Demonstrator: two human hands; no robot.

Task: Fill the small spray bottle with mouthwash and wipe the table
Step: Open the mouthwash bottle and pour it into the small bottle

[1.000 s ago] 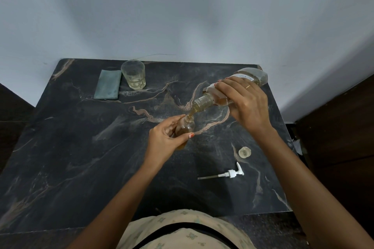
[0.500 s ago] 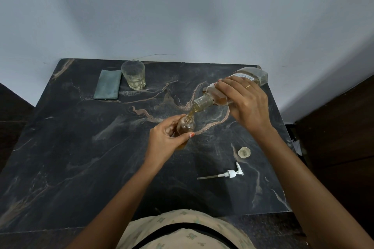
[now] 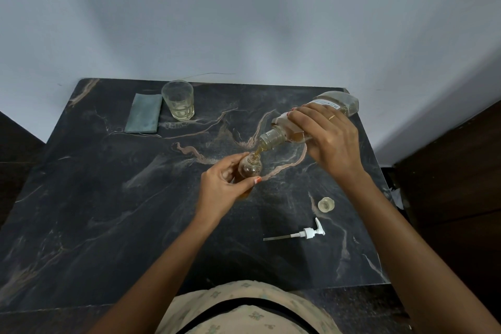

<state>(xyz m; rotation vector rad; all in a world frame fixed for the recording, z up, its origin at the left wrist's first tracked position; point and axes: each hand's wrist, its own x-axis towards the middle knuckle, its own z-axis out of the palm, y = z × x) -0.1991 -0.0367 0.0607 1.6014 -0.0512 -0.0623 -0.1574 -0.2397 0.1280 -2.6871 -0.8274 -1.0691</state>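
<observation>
Right hand [image 3: 329, 141] grips the tilted clear plastic mouthwash bottle [image 3: 311, 119], pouring amber liquid into the small round bottle [image 3: 250, 167] the left hand [image 3: 221, 188] holds, partly hiding it

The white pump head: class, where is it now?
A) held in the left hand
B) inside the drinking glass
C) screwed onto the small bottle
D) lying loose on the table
D: the white pump head lies on the table, apart from the open small bottle that the left hand holds.
</observation>
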